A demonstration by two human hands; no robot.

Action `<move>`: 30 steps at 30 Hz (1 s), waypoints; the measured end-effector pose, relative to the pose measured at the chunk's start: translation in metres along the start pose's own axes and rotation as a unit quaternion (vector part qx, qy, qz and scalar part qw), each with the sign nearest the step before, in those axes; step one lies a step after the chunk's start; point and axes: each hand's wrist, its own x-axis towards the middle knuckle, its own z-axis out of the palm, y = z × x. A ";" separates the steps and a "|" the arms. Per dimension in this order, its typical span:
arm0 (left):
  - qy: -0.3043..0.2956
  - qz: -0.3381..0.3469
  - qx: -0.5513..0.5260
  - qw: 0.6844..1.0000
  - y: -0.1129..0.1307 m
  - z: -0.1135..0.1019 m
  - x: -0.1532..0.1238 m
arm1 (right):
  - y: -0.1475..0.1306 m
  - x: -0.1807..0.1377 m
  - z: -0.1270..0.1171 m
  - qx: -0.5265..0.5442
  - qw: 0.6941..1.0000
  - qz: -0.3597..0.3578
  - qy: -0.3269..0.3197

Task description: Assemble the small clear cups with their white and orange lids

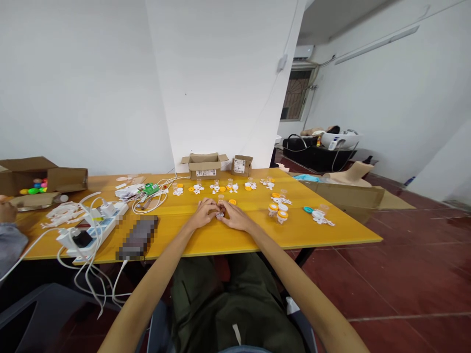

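My left hand [202, 214] and my right hand [236, 218] meet low over the front middle of the table, fingers curled in. Between their fingertips is a small white plastic part [220, 214], mostly covered, so its exact shape cannot be made out. Just beyond the fingers stands a clear cup [221, 197], with an orange ring-shaped lid [232, 201] lying to its right. Small piles of white plastic parts [250, 186] lie in a row behind my hands. Several lidded clear jars [281, 216] stand to the right.
The wooden table [235, 240] also carries a teal lid [308, 210] at right, a phone [138, 238] and a power strip [106, 228] with tangled cables at left. Open cardboard boxes [205, 166] stand at the back. Another person's hand [7, 212] shows at far left.
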 end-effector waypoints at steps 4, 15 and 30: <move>-0.001 -0.004 -0.002 1.000 -0.001 0.000 0.000 | 0.000 0.000 0.000 0.018 1.000 -0.009 -0.002; 0.001 -0.016 -0.013 1.000 0.003 -0.001 0.001 | 0.000 0.001 -0.003 0.061 0.998 -0.007 -0.024; -0.005 -0.013 -0.019 1.000 -0.001 0.001 0.001 | 0.002 0.001 -0.001 0.068 0.998 -0.005 -0.016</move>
